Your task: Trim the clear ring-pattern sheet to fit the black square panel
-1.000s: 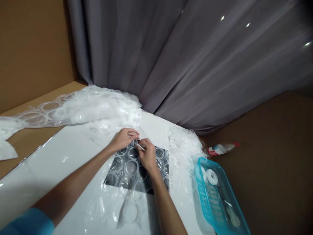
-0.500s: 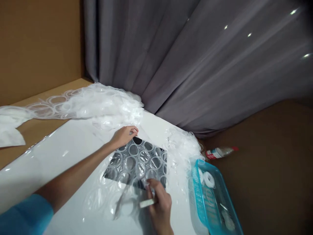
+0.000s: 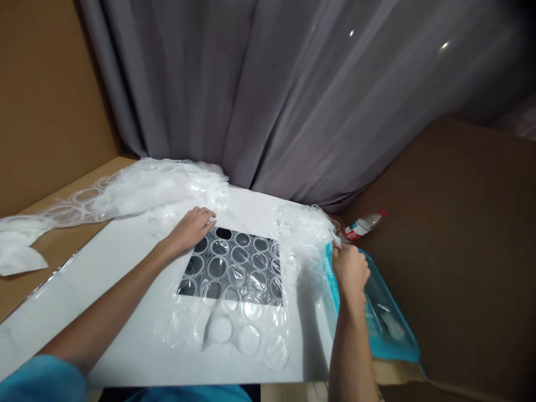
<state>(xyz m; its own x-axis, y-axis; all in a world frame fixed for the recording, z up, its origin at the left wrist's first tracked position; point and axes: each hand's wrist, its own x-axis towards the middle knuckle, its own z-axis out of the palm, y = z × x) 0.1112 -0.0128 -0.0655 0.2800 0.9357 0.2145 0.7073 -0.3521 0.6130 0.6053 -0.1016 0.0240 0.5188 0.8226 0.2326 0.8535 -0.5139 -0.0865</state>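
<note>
The left hand (image 3: 190, 228) lies flat, fingers spread, on the far edge of the clear plastic sheet of punched rings (image 3: 234, 268) over a dark square in the middle of the white table (image 3: 104, 262). The right hand (image 3: 350, 269) is closed into a fist over the turquoise plastic basket (image 3: 393, 335) at the table's right edge — what it grips cannot be told. A clear plastic bottle (image 3: 360, 225) lies beyond it.

A left hand (image 3: 190, 228) presses a clear ringed plastic sheet (image 3: 234, 268) on a white table (image 3: 104, 262); the right hand (image 3: 350, 269) hovers, fisted, over a blue basket (image 3: 389, 329).
</note>
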